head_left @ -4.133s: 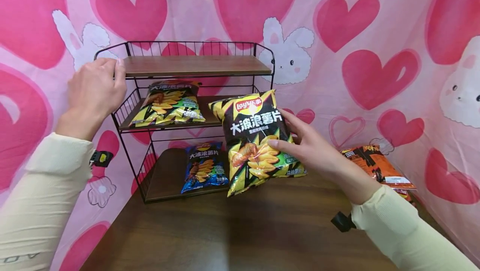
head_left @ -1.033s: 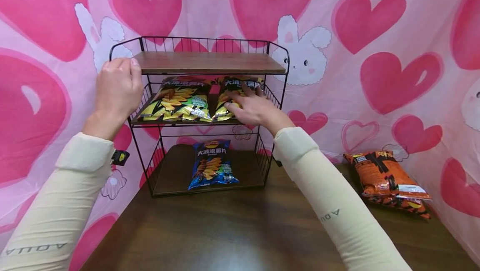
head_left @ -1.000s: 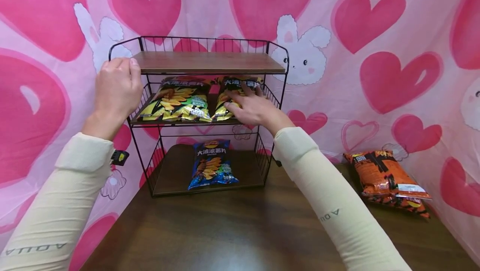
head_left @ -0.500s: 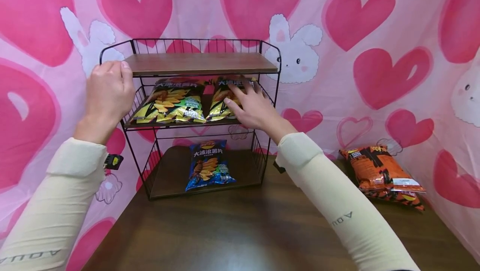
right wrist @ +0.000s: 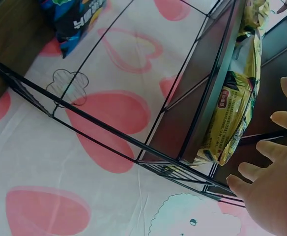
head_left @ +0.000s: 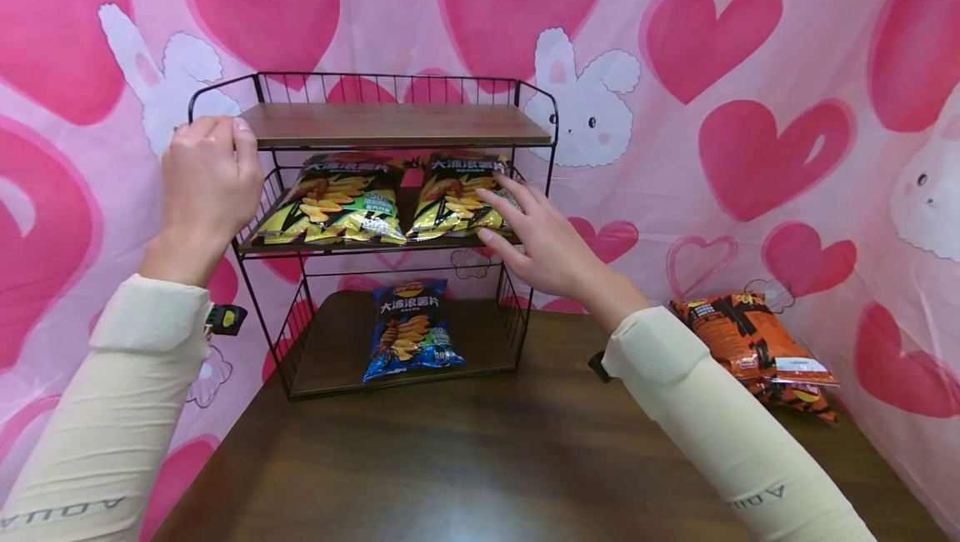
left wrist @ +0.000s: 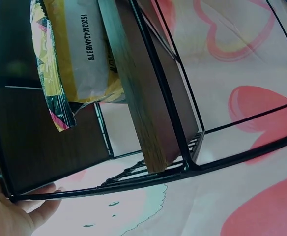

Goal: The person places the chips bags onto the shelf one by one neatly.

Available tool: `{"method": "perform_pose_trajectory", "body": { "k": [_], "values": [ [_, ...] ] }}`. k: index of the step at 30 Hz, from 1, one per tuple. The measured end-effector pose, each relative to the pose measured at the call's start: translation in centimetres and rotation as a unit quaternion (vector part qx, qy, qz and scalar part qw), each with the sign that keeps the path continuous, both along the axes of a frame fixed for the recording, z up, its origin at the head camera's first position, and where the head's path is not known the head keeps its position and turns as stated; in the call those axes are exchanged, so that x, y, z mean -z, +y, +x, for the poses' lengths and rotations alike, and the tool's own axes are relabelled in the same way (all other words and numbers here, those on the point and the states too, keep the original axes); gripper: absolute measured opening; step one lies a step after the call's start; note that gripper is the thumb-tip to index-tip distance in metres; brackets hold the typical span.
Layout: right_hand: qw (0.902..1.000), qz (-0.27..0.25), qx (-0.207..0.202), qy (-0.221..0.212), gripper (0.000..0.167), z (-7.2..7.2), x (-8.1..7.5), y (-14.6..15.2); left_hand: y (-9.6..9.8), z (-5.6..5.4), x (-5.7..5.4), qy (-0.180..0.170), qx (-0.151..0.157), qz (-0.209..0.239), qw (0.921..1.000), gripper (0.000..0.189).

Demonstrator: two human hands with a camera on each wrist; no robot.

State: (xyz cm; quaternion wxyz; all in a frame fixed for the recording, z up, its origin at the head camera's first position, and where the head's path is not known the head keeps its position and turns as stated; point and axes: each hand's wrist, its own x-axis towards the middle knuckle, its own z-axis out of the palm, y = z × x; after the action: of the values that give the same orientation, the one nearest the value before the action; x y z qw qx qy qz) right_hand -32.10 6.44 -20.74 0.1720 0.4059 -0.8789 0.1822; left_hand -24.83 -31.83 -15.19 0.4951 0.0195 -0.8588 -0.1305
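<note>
A: Progress, quick? Clock's centred on the right hand (head_left: 551,246), head view.

B: Partway, I'd judge. Done: the nearer black-and-yellow bag (head_left: 450,192) sits at 10 o'clock on the middle shelf (head_left: 407,202) of the rack (head_left: 397,123). Its twin (head_left: 330,200) is beside it at 9, the blue bag (head_left: 412,333) on the bottom shelf (head_left: 333,350) at 8. Off the rack: a pair of orange bags (head_left: 731,338), stacked on the tabletop (head_left: 465,459) at 4. If those belong up there too (my guess, nothing more), they're what's left.

A: Grip?

B: Right: fingers spread, nearly straight, nothing held. Fingertips overlap the nearer bag in the head view; right wrist view shows a gap, so probably no contact. Left hand (head_left: 206,179), at 9: fingers curled round the rack's upper corner.

A: Nearer bag's look?

B: Glossy, puffed, creased. White lettering on black, golden chips printed below, jagged yellow along the bottom. Front faces the camera; top end's hidden behind the top shelf.
</note>
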Motion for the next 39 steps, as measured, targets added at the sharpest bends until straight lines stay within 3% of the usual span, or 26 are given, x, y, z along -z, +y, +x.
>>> {"method": "perform_pose_trajectory", "body": {
  "k": [12, 15, 22, 26, 31, 39],
  "values": [
    [0.9992, -0.013, -0.025, 0.028, 0.062, 1.6, 1.7, 3.0, 0.1, -0.1, 0.0, -0.012, -0.002, 0.022, 0.9997, 0.056],
    [0.9990, -0.020, -0.024, 0.031, 0.062, 1.8, 2.2, 4.0, 0.5, 0.2, 0.0, -0.008, -0.019, 0.029, 0.9994, 0.056],
    [0.9972, -0.050, -0.025, 0.048, 0.060, 1.6, 3.5, 6.8, 2.3, 0.9, 0.2, 0.043, -0.038, 0.043, 0.9974, 0.050],
    [0.9980, -0.051, 0.003, 0.036, 0.062, 1.8, 4.1, 8.9, 3.1, 1.5, 0.4, 0.072, -0.037, 0.049, 0.9955, 0.048],
    [0.9974, -0.052, 0.043, 0.023, 0.063, 1.7, 5.0, 12.3, 3.5, 2.0, 0.5, 0.081, -0.025, 0.048, 0.9953, 0.047],
    [0.9908, -0.065, 0.118, 0.013, 0.055, 0.0, 6.8, 20.3, 2.5, 1.5, 0.9, 0.087, -0.008, 0.039, 0.9954, 0.047]
  ]
}}
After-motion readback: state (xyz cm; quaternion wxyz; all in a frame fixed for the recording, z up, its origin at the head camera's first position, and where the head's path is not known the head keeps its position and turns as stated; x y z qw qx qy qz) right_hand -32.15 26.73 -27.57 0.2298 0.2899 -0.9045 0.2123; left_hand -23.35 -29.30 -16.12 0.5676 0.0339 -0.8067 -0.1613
